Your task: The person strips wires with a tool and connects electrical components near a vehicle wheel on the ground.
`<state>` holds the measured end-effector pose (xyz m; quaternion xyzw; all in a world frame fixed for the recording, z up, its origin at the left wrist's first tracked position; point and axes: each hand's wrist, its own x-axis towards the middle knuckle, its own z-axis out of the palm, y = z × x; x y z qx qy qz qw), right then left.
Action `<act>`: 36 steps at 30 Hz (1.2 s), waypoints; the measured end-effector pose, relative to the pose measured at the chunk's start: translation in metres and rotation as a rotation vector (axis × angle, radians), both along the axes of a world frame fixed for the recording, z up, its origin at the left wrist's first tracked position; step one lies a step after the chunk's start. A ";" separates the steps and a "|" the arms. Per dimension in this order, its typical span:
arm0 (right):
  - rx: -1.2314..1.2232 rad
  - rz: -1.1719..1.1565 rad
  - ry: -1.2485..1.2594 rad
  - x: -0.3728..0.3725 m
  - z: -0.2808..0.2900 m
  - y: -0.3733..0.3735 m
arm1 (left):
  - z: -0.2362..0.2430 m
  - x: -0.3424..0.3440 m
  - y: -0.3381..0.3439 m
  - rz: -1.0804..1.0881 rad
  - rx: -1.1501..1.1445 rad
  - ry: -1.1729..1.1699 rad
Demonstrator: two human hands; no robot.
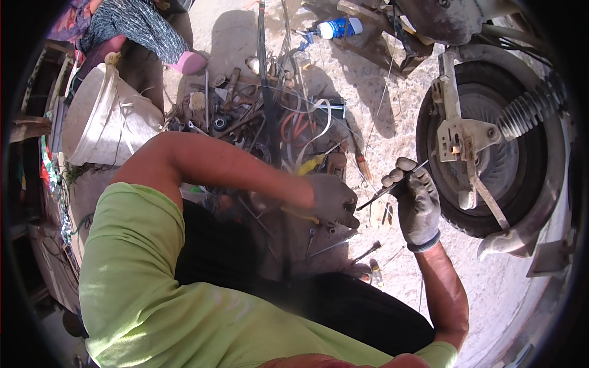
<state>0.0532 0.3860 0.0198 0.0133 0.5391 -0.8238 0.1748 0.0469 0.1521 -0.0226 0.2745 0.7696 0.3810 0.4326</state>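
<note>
In grey work gloves, both my hands are over the ground in front of my knees. My right hand (418,205) is closed round a thin dark metal rod (386,189), which slants from upper right to lower left. The rod's lower end comes close to the fingertips of my left hand (335,200). My left fingers are curled, and whatever lies inside them is hidden. A yellowish strip (299,214) shows just below the left wrist; whether the hand holds it cannot be made out. Right of my right hand stands a wheel (451,205) with a bracket (457,138) bolted at its hub.
Scattered hand tools (233,98), cables and metal parts cover the ground at centre. A white bucket (101,122) leans at left. A blue-and-white bottle (339,28) lies far off. A coil-spring shock absorber (534,110) joins the wheel bracket. Another person's patterned clothing (132,30) appears far left.
</note>
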 end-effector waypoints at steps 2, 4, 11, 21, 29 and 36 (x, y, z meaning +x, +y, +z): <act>0.002 0.035 -0.001 -0.001 0.003 0.001 | -0.035 0.008 -0.013 -0.251 -0.113 0.292; 0.050 0.055 0.005 -0.001 0.006 -0.001 | -0.070 0.017 -0.023 -0.332 -0.251 0.364; 0.043 0.067 -0.005 -0.002 0.009 -0.011 | -0.177 0.064 -0.031 -0.542 -0.321 0.669; 0.043 0.083 -0.051 -0.004 0.025 -0.016 | -0.160 0.060 -0.041 -0.324 -0.070 0.630; 0.085 0.084 0.061 -0.015 0.046 -0.004 | 0.013 -0.053 -0.074 -0.286 -0.070 0.005; 0.081 0.058 0.062 -0.015 0.054 -0.008 | 0.057 -0.050 -0.090 0.054 0.141 -0.420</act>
